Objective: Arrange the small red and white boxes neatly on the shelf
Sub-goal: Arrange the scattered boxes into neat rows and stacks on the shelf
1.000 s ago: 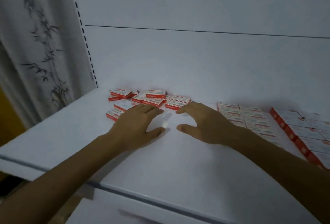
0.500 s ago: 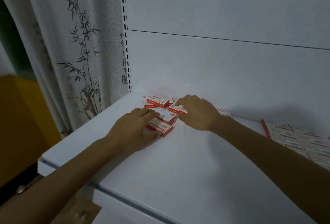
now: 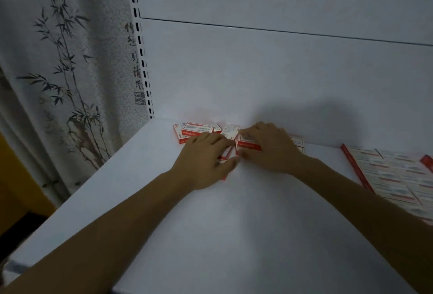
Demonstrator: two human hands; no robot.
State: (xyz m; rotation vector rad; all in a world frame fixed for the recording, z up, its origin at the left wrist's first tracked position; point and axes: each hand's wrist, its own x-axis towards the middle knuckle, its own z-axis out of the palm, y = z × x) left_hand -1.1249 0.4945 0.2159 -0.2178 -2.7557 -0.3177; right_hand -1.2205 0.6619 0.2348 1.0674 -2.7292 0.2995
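Pressing flat with left hand (image 3: 206, 161), fingers straight, on loose boxes (image 3: 196, 130), likely to stop sliding. Pinching one box (image 3: 248, 145) between thumb and curled fingers of right hand (image 3: 271, 150), seemingly to square it. Tidy rows (image 3: 393, 174) well right of that hand, on shelf (image 3: 234, 223).

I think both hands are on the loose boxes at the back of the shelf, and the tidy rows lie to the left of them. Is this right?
Not quite. The head view shows the left hand and right hand on the loose boxes at the back of the shelf, but the tidy rows lie to their right, not left.
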